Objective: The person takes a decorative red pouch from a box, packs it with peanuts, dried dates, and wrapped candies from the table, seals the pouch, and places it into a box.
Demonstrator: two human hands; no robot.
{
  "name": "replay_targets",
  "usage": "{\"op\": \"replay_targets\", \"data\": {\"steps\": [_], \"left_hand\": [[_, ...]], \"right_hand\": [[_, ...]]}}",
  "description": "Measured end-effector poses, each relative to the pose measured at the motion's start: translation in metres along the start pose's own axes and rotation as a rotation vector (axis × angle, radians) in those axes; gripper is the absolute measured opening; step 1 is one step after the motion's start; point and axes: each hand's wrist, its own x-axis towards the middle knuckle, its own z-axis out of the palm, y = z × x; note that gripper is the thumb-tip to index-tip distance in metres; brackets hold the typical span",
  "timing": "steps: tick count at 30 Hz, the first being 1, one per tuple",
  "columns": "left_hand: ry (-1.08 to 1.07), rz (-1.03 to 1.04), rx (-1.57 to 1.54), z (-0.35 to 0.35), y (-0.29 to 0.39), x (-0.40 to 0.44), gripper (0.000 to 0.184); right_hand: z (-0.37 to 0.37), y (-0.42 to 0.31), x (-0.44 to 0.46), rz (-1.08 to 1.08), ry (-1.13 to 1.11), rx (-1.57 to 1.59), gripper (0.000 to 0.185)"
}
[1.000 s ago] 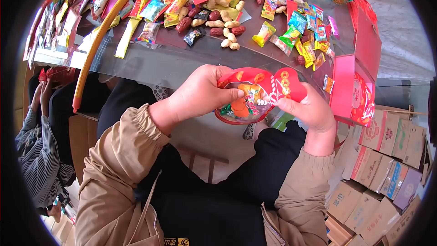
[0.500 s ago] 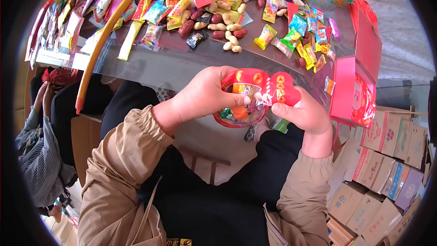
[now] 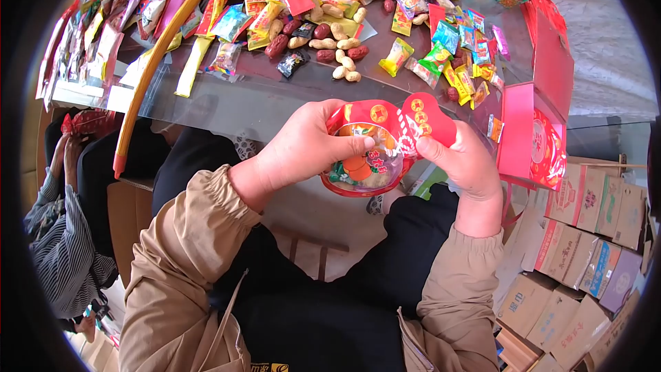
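A red gourd-shaped pouch (image 3: 361, 167) with gold coin prints, a white twisted-cord pattern and a clear round window is held above my lap, near the table's front edge. Wrapped items and an orange print show in the window. My left hand (image 3: 303, 141) grips the wide left part, thumb on the window. My right hand (image 3: 461, 160) pinches the narrow red end, thumb on top. Beyond the hands, wrapped candies (image 3: 397, 56), peanuts (image 3: 323, 44) and red dates (image 3: 277, 47) lie on the dark table (image 3: 275, 100).
An open red box (image 3: 518, 134) stands at the table's right side. A long yellow curved object (image 3: 148, 72) crosses the left side. Stacked cartons (image 3: 561, 255) fill the lower right. Another person's hands (image 3: 71, 155) and striped sleeve (image 3: 69, 255) are at the far left.
The pouch has tilted slightly, its narrow right end rising, while both hands keep hold of it. The other person's hands at the far left have moved a little.
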Motion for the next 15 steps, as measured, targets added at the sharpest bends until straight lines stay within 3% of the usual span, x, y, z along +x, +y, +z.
{"op": "replay_targets", "data": {"steps": [3, 10, 13, 14, 15], "left_hand": [[0.004, -0.033, -0.021, 0.0, 0.004, -0.002, 0.037], [0.025, -0.032, -0.044, -0.001, 0.003, -0.006, 0.036], [-0.011, -0.036, -0.066, -0.004, 0.004, -0.009, 0.036], [-0.039, -0.019, -0.082, -0.005, -0.002, -0.008, 0.036], [-0.069, -0.003, -0.096, -0.005, -0.004, -0.009, 0.036]], "right_hand": [[-0.01, -0.006, -0.001, -0.005, 0.008, -0.177, 0.025], [-0.012, -0.007, -0.003, -0.067, 0.044, -0.235, 0.025], [-0.019, -0.003, -0.005, -0.109, 0.177, -0.195, 0.027], [-0.022, 0.012, -0.003, -0.147, 0.338, -0.064, 0.03], [-0.032, 0.011, -0.001, -0.283, 0.249, 0.107, 0.031]]}}
